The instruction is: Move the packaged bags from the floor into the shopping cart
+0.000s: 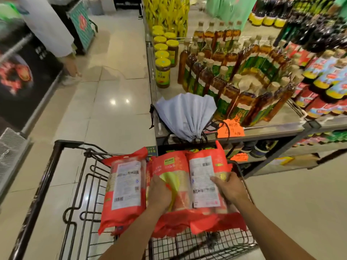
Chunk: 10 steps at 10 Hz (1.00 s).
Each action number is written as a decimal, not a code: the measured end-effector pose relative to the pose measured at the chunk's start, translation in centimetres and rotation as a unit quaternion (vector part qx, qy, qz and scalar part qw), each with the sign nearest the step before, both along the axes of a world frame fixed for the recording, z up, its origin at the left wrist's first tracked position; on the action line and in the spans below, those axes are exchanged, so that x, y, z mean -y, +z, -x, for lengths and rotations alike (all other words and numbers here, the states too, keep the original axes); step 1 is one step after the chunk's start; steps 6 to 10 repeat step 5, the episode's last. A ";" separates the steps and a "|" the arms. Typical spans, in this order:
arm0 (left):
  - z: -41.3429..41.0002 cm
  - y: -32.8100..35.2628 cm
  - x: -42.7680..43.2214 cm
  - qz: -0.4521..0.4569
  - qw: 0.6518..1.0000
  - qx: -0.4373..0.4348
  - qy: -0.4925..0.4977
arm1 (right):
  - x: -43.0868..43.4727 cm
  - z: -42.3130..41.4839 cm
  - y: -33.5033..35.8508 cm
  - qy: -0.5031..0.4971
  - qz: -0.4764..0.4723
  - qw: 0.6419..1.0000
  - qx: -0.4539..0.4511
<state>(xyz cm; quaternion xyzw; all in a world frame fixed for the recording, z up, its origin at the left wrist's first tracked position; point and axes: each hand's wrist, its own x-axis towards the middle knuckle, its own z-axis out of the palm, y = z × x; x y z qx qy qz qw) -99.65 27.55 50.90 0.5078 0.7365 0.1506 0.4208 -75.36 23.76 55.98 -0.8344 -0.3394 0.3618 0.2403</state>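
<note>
While a person in a white top (48, 25) is being glimpsed at far left, the listing is being run rightward.

1. Shopping cart (56, 152): black wire, being kept on pale floor tiles beside a shelf (262, 128).
2. Left bag (124, 186): red, white label up, being carried by the cart's basket, untouched by either hand.
3. Middle bag (174, 166): being gripped from above by the left hand (159, 196), fingers curled over it.
4. Right bag (202, 166): touching the middle one, being clasped by the right hand (228, 186), thumb on the label, fingers round the far edge. Whether these two bags are being borne by the basket cannot be told.
5. On the shelf: yellow-lidded jars (163, 72), a grey drawstring sack (185, 113), amber bottles (225, 76), an orange price tag (231, 128).
</note>
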 end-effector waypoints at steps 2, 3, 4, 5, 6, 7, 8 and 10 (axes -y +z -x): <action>0.8 2.7 0.8 -0.029 0.996 0.019 -0.084 | 0.8 -0.6 -0.7 0.089 0.023 0.992 0.090; 0.6 6.4 1.6 -0.069 0.980 -0.026 -0.187 | 1.4 0.9 4.8 0.159 0.008 0.964 0.215; 0.1 10.2 1.5 -0.129 0.946 -0.105 -0.278 | 2.0 1.4 9.3 0.206 -0.037 0.925 0.316; -1.0 14.2 1.8 -0.242 0.903 -0.150 -0.321 | 3.8 2.1 13.4 0.216 -0.062 0.893 0.389; -1.0 14.2 1.8 -0.242 0.903 -0.150 -0.321 | 3.8 2.1 13.4 0.216 -0.062 0.893 0.389; -1.0 14.2 1.8 -0.242 0.903 -0.150 -0.321 | 3.8 2.1 13.4 0.216 -0.062 0.893 0.389; -1.0 14.2 1.8 -0.242 0.903 -0.150 -0.321 | 3.8 2.1 13.4 0.216 -0.062 0.893 0.389; -1.0 14.2 1.8 -0.242 0.903 -0.150 -0.321 | 3.8 2.1 13.4 0.216 -0.062 0.893 0.389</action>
